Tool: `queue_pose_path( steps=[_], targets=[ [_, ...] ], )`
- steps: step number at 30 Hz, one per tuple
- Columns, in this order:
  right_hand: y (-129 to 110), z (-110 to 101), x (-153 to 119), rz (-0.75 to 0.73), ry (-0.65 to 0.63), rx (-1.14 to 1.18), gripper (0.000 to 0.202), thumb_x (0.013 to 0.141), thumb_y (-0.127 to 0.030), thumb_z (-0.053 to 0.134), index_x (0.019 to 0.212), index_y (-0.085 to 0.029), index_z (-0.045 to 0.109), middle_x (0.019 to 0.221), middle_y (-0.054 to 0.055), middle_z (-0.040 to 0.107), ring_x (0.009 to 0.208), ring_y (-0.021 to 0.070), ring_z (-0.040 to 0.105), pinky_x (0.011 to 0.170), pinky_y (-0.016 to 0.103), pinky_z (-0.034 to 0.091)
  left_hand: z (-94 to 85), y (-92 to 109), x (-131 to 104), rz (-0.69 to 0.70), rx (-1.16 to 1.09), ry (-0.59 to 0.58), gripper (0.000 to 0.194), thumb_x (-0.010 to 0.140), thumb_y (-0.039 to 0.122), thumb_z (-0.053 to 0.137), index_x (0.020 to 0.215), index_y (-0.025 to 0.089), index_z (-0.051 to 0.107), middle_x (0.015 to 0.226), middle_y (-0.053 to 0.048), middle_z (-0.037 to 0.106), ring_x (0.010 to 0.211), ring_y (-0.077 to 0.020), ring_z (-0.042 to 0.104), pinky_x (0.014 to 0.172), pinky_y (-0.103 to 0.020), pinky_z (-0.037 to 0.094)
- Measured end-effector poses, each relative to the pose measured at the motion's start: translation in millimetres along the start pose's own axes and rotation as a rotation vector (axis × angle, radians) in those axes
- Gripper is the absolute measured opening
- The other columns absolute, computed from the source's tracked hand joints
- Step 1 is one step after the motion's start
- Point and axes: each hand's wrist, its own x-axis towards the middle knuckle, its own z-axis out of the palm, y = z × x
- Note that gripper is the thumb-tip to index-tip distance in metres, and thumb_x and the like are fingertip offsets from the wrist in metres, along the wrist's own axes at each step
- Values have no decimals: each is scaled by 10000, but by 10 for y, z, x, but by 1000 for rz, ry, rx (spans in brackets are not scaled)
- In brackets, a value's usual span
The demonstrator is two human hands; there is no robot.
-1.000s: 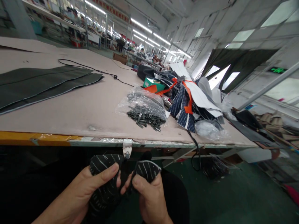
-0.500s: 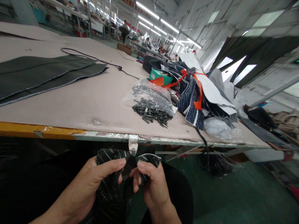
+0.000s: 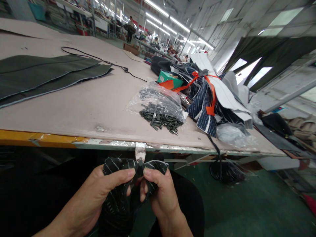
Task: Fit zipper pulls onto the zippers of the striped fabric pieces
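Dark patterned fabric [image 3: 116,197] with pale lettering and dotted lines hangs below the table's front edge. My left hand [image 3: 103,191] is closed on its left part, thumb on top. Gripping the right part, my right hand [image 3: 160,187] pinches it between thumb and fingers. Between my thumbs, a dark narrow piece of the material meets the tip of a metal bracket [image 3: 140,152] fixed to the table edge. Whether a small part sits at that tip is too dark to tell. The lower fabric is lost in shadow.
On the table [image 3: 74,118], small dark metal pieces [image 3: 163,121] spill from a clear plastic bag [image 3: 158,95]. Behind are a green box [image 3: 170,79] and a bundle of patterned fabric [image 3: 204,105] with orange ties. Dark green panels [image 3: 49,75] and a black cord [image 3: 98,61] lie left.
My hands have drawn slightly closer together, the right one shifting a little left, and the fabric halves sit nearer each other under the bracket. The view has shifted slightly.
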Motion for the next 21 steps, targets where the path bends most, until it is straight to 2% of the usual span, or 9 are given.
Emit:
queue_pose_path(
  steps=[5,10,15,19,21],
  targets=[
    [9,15,8,13,-16,52,335,604,-363,736,398,-154,573,364,-1,496,299,90,456,336,185,354,-21,-26,-5,10,54,34,308,609,427,895,554,173,729,584,-45,751,568,-184,664,581,-251,540],
    [15,15,4,-27,-68,109,330,647,-343,737,417,-141,612,373,-8,494,325,83,484,360,168,373,-13,-40,12,9,36,39,305,588,420,907,548,172,733,573,-47,748,534,-184,658,566,-255,539],
    [-12,10,8,3,-47,78,300,601,-346,760,438,-133,626,385,13,541,308,89,486,342,173,364,-10,-19,21,9,18,-3,248,654,401,884,617,180,776,620,-46,776,555,-189,685,582,-258,557],
    [-19,2,32,14,-6,91,286,572,-345,768,447,-137,618,377,1,528,298,92,482,339,180,377,33,6,9,31,-19,-65,257,647,383,886,564,177,757,605,-39,769,565,-186,702,579,-238,559],
    [-11,-10,43,15,-15,91,282,573,-346,771,456,-133,628,381,2,530,297,90,480,334,177,377,46,5,4,29,-33,-53,246,639,377,890,573,176,764,598,-36,765,568,-189,708,577,-238,565]
  ],
)
